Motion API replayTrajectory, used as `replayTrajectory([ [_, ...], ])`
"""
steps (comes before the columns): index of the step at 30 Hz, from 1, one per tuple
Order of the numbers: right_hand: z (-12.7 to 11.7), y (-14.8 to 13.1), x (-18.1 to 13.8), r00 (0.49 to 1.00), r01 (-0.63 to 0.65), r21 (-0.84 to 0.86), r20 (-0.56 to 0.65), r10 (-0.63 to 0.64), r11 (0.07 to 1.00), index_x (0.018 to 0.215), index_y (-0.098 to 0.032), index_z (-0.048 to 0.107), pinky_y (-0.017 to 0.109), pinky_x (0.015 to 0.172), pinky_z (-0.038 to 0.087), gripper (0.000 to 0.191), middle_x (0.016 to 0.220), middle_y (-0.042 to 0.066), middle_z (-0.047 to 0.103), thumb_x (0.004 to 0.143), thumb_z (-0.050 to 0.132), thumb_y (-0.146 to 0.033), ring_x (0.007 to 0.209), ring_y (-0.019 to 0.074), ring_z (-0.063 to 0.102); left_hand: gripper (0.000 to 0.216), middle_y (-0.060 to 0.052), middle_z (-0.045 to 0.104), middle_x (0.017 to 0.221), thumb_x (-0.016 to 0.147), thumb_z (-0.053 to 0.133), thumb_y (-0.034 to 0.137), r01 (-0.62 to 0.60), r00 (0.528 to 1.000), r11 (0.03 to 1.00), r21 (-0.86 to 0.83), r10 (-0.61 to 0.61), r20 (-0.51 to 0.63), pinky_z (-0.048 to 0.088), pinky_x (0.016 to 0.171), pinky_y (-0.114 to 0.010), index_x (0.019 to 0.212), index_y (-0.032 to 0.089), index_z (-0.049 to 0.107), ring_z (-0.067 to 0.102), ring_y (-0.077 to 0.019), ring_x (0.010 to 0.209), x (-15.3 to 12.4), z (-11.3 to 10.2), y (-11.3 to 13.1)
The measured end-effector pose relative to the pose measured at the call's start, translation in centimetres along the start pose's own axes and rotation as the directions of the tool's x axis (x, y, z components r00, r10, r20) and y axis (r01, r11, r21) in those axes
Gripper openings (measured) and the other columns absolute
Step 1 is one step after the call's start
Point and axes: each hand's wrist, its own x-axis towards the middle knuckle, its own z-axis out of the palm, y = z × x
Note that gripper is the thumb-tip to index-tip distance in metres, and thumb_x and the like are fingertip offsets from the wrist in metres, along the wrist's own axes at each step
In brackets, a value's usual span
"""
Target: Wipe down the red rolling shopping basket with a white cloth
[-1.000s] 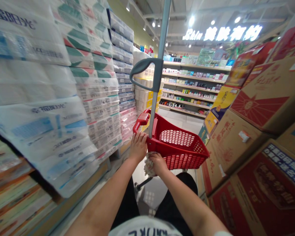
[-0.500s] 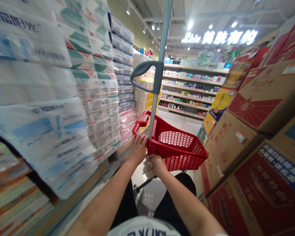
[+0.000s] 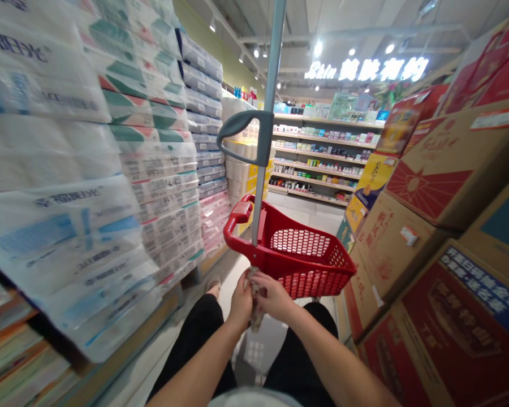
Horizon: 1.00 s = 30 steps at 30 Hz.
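A crumpled, light-coloured cloth (image 3: 256, 319) hangs between my two hands, just below the near end of a red shopping basket cart (image 3: 311, 243). My left hand (image 3: 241, 299) is closed on the cloth's left side. On its right side, the fingers of my right hand (image 3: 272, 295) pinch the cloth near its top. From the cart rises a grey metal pole (image 3: 274, 62) with a dark grey loop handle (image 3: 264, 138). The cart's red grip (image 3: 240, 212) sticks up at its near left corner, apart from both hands. The basket's inside shows no goods where visible.
Tall stacks of wrapped paper rolls and tissue packs (image 3: 161, 186) line the left side on a low pallet (image 3: 169, 302). Cardboard cartons (image 3: 407, 243) are piled close on the right. Shelves of small goods (image 3: 322, 150) stand beyond the cart across the pale floor.
My left hand has let go of the cart's red rim and come down to the cloth. My right hand has stayed on the cloth, now held between both hands.
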Motion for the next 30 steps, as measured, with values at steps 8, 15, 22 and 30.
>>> replayTrajectory([
  [8,-3.6,4.6,0.5,0.988,-0.097,-0.463,-0.155,0.028,0.881,0.146,-0.015,0.032,0.049,0.109,0.033,0.061,0.144,0.014,0.043,0.086,0.044,-0.015,0.135,0.0274,0.036,0.044,-0.010,0.049,0.137,0.090,0.039,0.013,-0.377,0.913,0.884,0.277,0.405,-0.047,0.042,0.106,-0.046,0.132,0.023,0.044,0.044,-0.0222,0.130,2.3,-1.6,3.5],
  [15,-0.5,6.3,0.2,0.969,-0.202,-0.527,-0.233,0.088,0.825,0.148,-0.009,0.022,0.050,0.112,0.027,0.075,0.143,0.018,0.039,0.077,0.044,-0.006,0.136,0.0301,0.030,0.026,-0.007,0.061,0.107,0.087,0.048,0.010,-0.569,0.816,0.688,0.451,0.541,0.205,0.052,0.091,-0.037,0.091,0.023,0.070,0.052,-0.0225,0.109,2.7,-0.4,-0.2],
  [22,-0.8,6.9,-0.2,0.979,-0.140,-0.628,-0.204,0.012,0.766,0.151,-0.010,0.009,0.046,0.111,0.030,0.086,0.144,0.015,0.038,0.072,0.043,-0.001,0.136,0.0275,0.027,0.022,-0.006,0.064,0.106,0.090,0.049,0.017,-0.662,0.711,0.547,0.512,0.676,0.196,0.052,0.083,-0.038,0.098,0.020,0.069,0.055,-0.0221,0.100,4.2,0.0,-0.2],
  [30,-0.8,7.3,-0.2,0.973,-0.168,-0.652,-0.230,0.018,0.740,0.150,-0.012,0.018,0.044,0.110,0.029,0.077,0.140,0.013,0.041,0.077,0.043,-0.004,0.132,0.0273,0.031,0.026,-0.006,0.060,0.118,0.092,0.044,0.013,-0.758,0.633,0.482,0.439,0.704,0.322,0.050,0.095,-0.037,0.107,0.017,0.065,0.051,-0.0220,0.114,4.1,-0.1,-0.9],
])
